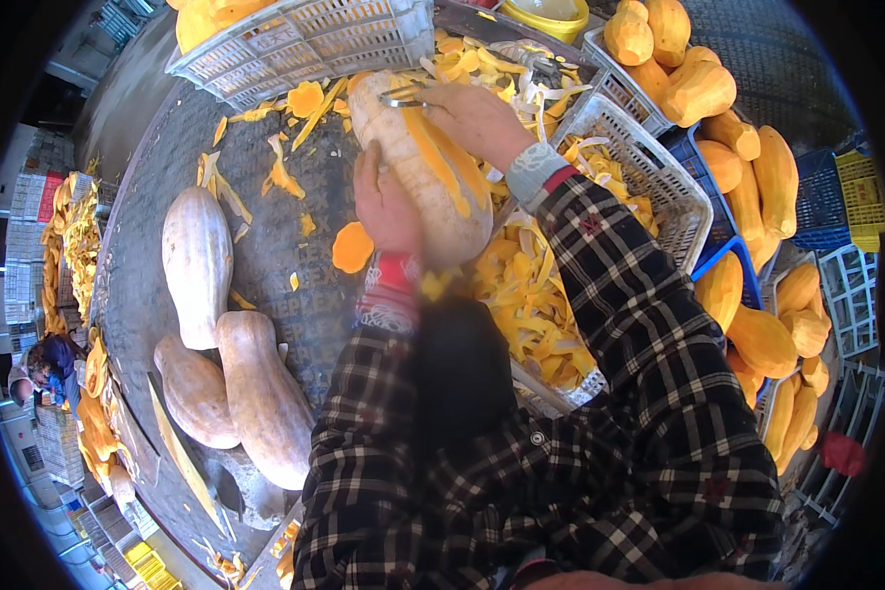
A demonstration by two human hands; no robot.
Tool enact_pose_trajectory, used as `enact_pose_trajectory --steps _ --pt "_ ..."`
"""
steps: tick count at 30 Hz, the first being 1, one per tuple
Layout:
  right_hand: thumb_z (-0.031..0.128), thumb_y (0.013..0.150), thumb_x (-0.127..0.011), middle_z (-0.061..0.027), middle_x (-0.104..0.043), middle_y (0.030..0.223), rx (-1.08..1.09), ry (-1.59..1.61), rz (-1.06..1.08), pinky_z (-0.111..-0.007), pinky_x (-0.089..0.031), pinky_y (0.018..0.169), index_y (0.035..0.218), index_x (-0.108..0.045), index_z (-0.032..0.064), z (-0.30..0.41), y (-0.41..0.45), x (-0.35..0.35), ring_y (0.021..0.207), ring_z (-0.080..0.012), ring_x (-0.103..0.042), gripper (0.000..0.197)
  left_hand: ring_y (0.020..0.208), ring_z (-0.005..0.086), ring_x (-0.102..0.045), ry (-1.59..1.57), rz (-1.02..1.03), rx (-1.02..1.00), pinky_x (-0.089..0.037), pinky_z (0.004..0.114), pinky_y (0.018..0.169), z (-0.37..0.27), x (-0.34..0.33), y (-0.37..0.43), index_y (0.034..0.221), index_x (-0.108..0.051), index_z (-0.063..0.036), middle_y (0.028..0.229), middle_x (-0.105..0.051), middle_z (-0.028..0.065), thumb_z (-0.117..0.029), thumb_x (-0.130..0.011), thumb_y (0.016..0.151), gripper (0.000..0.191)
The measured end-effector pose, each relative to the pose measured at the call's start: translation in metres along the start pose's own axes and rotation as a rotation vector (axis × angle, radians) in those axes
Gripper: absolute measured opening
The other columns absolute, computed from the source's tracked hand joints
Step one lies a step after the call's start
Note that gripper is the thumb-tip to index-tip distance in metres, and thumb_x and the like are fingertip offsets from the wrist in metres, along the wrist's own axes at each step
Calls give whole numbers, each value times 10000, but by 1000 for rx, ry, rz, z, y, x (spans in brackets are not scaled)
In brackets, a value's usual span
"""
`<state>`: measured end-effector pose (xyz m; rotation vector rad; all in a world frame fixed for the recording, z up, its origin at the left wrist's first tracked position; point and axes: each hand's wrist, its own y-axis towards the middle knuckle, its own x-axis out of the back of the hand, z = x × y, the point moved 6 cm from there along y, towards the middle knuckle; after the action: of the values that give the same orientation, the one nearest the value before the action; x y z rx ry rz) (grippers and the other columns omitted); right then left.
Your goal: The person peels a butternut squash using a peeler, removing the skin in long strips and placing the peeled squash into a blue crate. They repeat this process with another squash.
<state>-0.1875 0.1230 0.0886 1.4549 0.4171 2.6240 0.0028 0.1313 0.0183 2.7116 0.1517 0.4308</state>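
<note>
A large pale squash (446, 214) lies before me, with orange stripes where skin is off. My right hand (476, 118) grips a metal peeler (401, 96) whose blade rests on the squash near its upper end. My left hand (385, 203) lies against the squash's left side, its fingers on the skin. Orange and pale peelings (307, 99) are scattered around the squash's far end, and a round orange slice (352, 247) lies left of my left wrist. Farther left are an unpeeled squash (198, 265) and two more, one of them (262, 391) nearer to me.
A grey plastic crate (310, 55) stands at the far edge. At right are a white crate (634, 162) with peelings and several crates of peeled squashes (763, 339). A long blade-like thing (184, 457) lies lower left. A person (51, 369) is at the far left.
</note>
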Motion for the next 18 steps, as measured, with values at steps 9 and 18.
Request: enact_pose_trajectory --steps 9,18 --pt "172 955 -706 -117 -646 1425 -60 13 -106 -458 -564 968 1373 -677 128 20 -222 -26 1174 -377 -656 422 1402 428 -557 -69 19 19 -408 462 1200 2 -2 2 1426 -651 20 1466 -615 278 -114 -505 1038 436" --pt "140 937 -746 -177 -628 1451 -164 161 -188 -431 -569 966 1385 -677 116 17 -227 -21 1165 -388 -674 454 1472 469 -463 130 101 -116 -338 485 1242 -2 -5 -2 1526 -604 -66 1606 -466 317 -279 -537 1058 518"
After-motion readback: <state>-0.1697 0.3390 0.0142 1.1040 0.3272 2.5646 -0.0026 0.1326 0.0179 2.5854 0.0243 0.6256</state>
